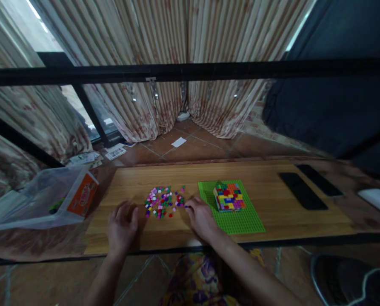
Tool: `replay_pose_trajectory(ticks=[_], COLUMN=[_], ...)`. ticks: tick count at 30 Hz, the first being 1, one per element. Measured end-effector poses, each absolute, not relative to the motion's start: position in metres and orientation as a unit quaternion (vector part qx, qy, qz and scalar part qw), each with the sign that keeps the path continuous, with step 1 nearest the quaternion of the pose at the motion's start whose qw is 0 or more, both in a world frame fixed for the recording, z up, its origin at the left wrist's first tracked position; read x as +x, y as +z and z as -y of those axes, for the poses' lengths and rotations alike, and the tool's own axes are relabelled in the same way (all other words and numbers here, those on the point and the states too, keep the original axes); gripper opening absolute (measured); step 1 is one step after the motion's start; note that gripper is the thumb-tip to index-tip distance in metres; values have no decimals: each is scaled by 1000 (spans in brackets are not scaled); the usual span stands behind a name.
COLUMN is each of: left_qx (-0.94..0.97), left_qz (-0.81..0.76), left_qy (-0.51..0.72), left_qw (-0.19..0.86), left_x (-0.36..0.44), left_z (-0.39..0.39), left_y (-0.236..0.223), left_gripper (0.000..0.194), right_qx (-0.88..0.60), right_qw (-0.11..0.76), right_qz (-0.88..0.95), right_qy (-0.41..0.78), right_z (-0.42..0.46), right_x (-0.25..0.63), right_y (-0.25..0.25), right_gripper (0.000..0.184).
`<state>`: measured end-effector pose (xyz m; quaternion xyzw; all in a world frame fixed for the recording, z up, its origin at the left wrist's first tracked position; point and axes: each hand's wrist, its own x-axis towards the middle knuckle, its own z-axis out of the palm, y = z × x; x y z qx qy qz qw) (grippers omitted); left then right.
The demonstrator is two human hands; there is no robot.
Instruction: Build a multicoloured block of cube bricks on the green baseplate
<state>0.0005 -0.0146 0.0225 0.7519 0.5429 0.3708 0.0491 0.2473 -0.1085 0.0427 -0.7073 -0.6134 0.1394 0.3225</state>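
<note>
Wooden tabletop [164,175], bricks [160,207] beside right hand [200,213]

Unable to confirm a brick in right hand [201,216], lower centre: too small. Unable to count studs on loose toy bricks [160,207], left of centre. Could not read blurred lettering on orange label [83,195], lower left, or identify dark contents [57,206] of plastic bin [54,218]. Noted forearms [242,261] cut off by bottom edge, white object [378,202] by right edge, black round-rimmed object [339,274] at lower right corner.
</note>
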Motion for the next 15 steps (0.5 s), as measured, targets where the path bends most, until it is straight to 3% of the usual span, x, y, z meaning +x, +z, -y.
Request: replay_pose_trajectory(ticks=[3,9,15], left_qx=[725,645,571], left_qz=[-527,-413,-367], left_qy=[418,366,332], left_qw=[146,529,655], left_x=[30,138,189], left_z=[49,110,117], left_y=[39,71,70], left_gripper=[27,28,18], right_qx=[-683,-672,-676], right_qw=[404,446,466], right_qz=[580,564,543], right_qy=[184,175,176], right_z=[133,177,196], right_x=[254,277,299], right_y=[55,79,78], right_gripper=[15,17,20])
